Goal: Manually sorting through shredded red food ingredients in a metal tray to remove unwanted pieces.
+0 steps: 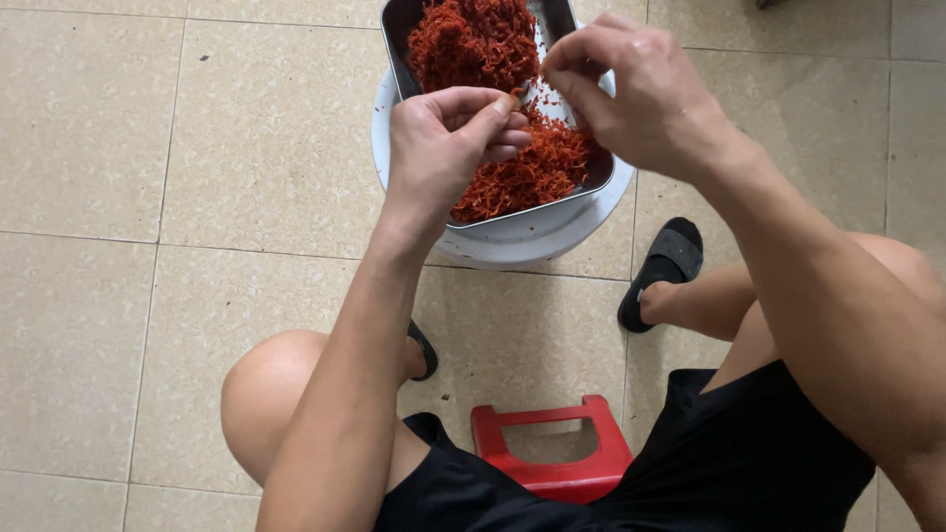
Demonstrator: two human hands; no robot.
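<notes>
Your left hand [448, 138] pinches one small red bit [513, 97] between thumb and finger; your right hand [631, 94], at 3 o'clock from it, is curled shut, and I cannot tell what it holds; both hover over the tray [398, 39] of red shreds [473, 39], at 12 o'clock from the red stool [552, 443].

The metal tray [591, 182] is cut off by the top edge. The left hand [443, 148] hides part of the red shreds [473, 44]. What its fingertips pinch is too small to identify.
</notes>
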